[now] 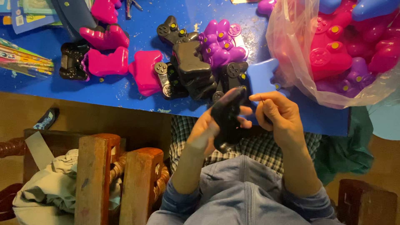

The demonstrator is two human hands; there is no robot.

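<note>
1. The black shell (227, 118) sat in my left hand (208, 129), held up over my lap just below the near edge of the blue table (137, 89). It looked like one half or body of a toy game controller, tilted with its top toward the table.

2. How far along, as I judged it: a stack of black shells (189, 68) with yellow buttons already lay on the table, beside purple ones (221, 43) and pink ones (108, 62). The clear bag (333, 50) at the far right was full of pink, purple and blue pieces. So some work seemed done and plenty was left.

3. My left hand gripped the shell from below, fingers wrapped around its lower grip, thumb along its side. The forearm rose from my lap, wrist bent slightly inward.

4. My right hand (277, 114) was just beside the shell, fingers curled in and thumb and forefinger pinched together near the shell's upper edge. I couldn't tell whether a small part sat in that pinch; it was too small and dark to see.

5. Both sleeves were pale blue denim, elbows tucked in close.

6. Further out, a wooden chair (108, 179) with cloth on it stood to my left, and printed card packs (25, 54) lay at the table's left end.
</note>
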